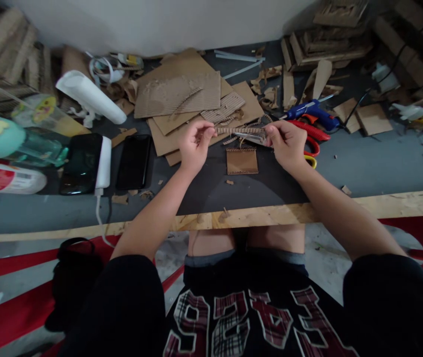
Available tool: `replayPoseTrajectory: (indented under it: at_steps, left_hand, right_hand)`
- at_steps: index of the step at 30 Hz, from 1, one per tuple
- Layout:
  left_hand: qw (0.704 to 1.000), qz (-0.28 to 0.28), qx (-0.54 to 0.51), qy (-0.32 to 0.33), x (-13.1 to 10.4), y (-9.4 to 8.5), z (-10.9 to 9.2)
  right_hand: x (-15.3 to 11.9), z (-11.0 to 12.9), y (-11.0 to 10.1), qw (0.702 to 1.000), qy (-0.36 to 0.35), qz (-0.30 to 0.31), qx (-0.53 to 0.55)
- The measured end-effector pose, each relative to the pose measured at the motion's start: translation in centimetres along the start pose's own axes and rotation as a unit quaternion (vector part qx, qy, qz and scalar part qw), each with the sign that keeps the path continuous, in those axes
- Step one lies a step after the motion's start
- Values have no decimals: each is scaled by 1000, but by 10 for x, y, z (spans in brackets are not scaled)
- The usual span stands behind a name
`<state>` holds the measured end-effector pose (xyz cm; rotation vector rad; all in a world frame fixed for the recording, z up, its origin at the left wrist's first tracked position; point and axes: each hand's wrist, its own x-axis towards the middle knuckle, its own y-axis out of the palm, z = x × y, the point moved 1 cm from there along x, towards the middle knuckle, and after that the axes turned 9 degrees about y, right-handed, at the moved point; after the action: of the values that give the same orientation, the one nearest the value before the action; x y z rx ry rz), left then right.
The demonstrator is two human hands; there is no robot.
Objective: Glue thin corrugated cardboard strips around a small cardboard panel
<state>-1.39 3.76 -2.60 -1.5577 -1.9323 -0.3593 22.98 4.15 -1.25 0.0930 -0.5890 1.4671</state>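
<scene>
A thin corrugated cardboard strip [239, 130] is stretched level between my two hands. My left hand [197, 144] pinches its left end, and my right hand [286, 143] pinches the right end. Below the strip, a small rectangular cardboard piece [241, 161] lies on the dark table, with corrugated strips along its top and bottom edges. Scissors [252, 138] lie behind the strip, their blades partly hidden by it and my right hand. Red handles [311, 130] and a yellow handle [311, 161] show beside my right hand.
Cardboard sheets [177, 96] are stacked behind my left hand. A blue glue gun [315, 113] lies behind my right hand. Phones [134, 162], a white power bank [103, 163] and bottles [6, 177] stand or lie at the left. The wooden table edge [248, 216] runs in front.
</scene>
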Motion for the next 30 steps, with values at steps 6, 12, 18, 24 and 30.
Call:
replayPoseTrajectory:
  at_steps: [6,12,18,24,30]
  left_hand:
    - [995,26,-66,-69,-3,6,9]
    - [944,74,-263,-187,-9,16,-7]
    - [870,232,-342,-268,-27,29,-39]
    - [902,163,-312,-250,-24,29,-32]
    - [905,165,-300,-253,-21,29,-33]
  right_hand:
    - [-3,6,0,998,-6,10,-69]
    - [-14,26,5,992,-103,-40,-61]
    - [-23,30,12,981,-182,33,-60]
    - [-21,30,13,978,-173,112,-37]
    - [-21,32,16,987,-153,28,-47]
